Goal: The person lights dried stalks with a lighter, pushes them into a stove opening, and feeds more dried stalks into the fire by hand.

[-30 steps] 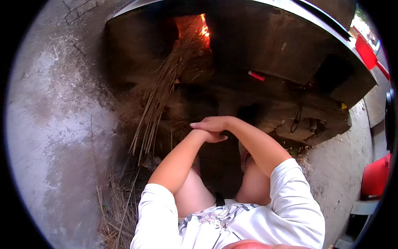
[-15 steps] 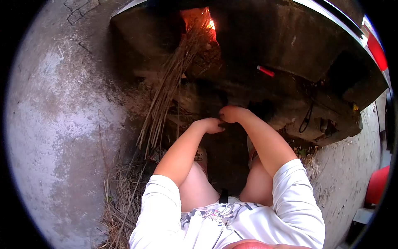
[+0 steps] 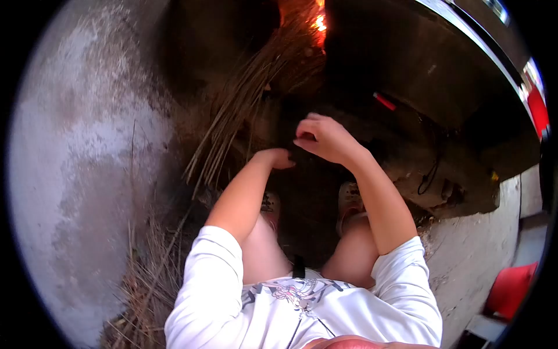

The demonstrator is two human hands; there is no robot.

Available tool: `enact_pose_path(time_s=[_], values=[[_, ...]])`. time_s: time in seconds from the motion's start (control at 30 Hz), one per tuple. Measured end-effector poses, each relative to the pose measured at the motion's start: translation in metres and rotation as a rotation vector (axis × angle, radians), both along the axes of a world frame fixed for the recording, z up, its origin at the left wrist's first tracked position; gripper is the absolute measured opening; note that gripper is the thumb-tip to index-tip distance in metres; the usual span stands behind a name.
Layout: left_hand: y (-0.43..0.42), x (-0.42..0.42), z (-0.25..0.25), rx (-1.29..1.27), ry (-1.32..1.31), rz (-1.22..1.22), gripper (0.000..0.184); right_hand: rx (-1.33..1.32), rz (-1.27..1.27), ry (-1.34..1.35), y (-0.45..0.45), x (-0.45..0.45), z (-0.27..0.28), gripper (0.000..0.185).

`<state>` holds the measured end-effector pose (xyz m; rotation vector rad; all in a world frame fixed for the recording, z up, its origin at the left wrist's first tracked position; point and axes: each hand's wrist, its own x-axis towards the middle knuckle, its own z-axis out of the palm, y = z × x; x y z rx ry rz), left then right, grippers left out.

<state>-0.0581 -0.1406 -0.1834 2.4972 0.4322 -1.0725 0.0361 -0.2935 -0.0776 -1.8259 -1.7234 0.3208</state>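
Observation:
In the middle of the head view, my right hand [image 3: 324,137] is raised with its fingers curled round toward the thumb. A dark hollow shows inside the curl; whether anything small is in it I cannot make out. My left hand [image 3: 275,157] is lower and to the left, apart from the right one, its fingers bent inward and partly hidden. The bundle of thin dry stalks [image 3: 247,102] is the nearest thing beyond my left hand. Its far end reaches the fire [image 3: 319,23], glowing orange in the opening of a dark stove [image 3: 383,41].
A red stick-like object [image 3: 385,101] lies right of my hands. A dark loop [image 3: 429,177] hangs farther right by the stove base. Loose dry twigs [image 3: 148,273] lie on the floor at my left. My shoes [image 3: 350,200] stand below my hands. A red object [image 3: 511,291] is at far right.
My hands have moved apart: the right one has risen away, and the left has shifted slightly left. The view has tilted, so the fire now sits nearer the top edge.

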Motion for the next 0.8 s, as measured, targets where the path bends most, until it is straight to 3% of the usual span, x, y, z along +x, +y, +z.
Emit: enact_pose_path(time_s=[0.03,0.1,0.13,0.2,0.27,0.33,0.37,0.47,0.6,0.67,0.73,0.77,0.8], values=[[0.008,0.001,-0.021,-0.023,-0.009,0.032,0.055,0.196,0.080,0.074,-0.003,-0.014,0.019,0.019],[0.028,0.003,-0.078,-0.031,-0.244,-0.040,0.055,0.815,0.023,-0.195,-0.007,-0.046,0.056,0.022],[0.029,0.003,-0.083,-0.013,-0.247,0.002,0.054,1.023,0.000,-0.073,-0.010,-0.062,0.061,0.023],[0.024,0.011,-0.081,-0.002,-0.152,0.014,0.053,1.049,0.252,0.162,-0.025,-0.083,0.074,0.027],[0.019,0.011,-0.069,0.003,-0.091,-0.023,0.057,0.540,0.706,0.193,-0.044,-0.097,0.090,0.030],[0.009,0.011,-0.042,0.006,0.001,-0.002,0.064,-0.012,0.940,0.094,-0.060,-0.107,0.091,0.029],[0.010,0.012,-0.045,0.002,0.003,0.005,0.064,-0.041,0.934,0.072,-0.063,-0.110,0.092,0.029],[0.010,0.013,-0.039,-0.015,-0.033,-0.050,0.060,0.471,0.605,0.080,-0.069,-0.102,0.108,0.029],[0.000,0.006,-0.010,-0.044,-0.057,0.050,0.057,1.088,0.157,0.428,-0.101,-0.095,0.101,0.024],[0.001,0.009,-0.018,0.006,-0.054,0.021,0.056,1.149,0.077,0.419,-0.108,-0.094,0.102,0.024],[0.004,0.008,-0.017,-0.020,-0.031,0.010,0.056,1.366,0.275,0.408,-0.102,-0.099,0.103,0.029],[0.004,0.011,-0.017,-0.038,-0.020,-0.006,0.055,1.356,0.258,0.412,-0.099,-0.102,0.101,0.029],[0.006,0.014,-0.026,-0.010,0.012,0.028,0.055,1.398,0.212,0.424,-0.096,-0.107,0.099,0.020]])
